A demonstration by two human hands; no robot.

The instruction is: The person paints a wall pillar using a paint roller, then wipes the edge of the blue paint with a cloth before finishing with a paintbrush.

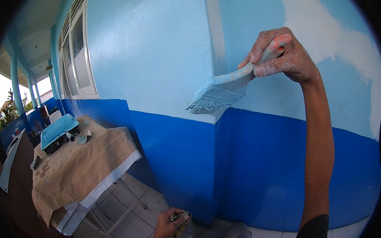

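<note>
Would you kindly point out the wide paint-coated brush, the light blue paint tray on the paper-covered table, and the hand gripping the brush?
Wide paint-coated brush (217,93), head view, on its bristles.
Light blue paint tray (57,130), head view, on its flat top.
Right hand (284,55), head view, on its paint-flecked back.

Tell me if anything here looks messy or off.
The right hand gripping the paintbrush is smeared with pale paint. On the wall, whitish patches still break the light blue. The brown paper on the floor shows dark blotches.
</note>
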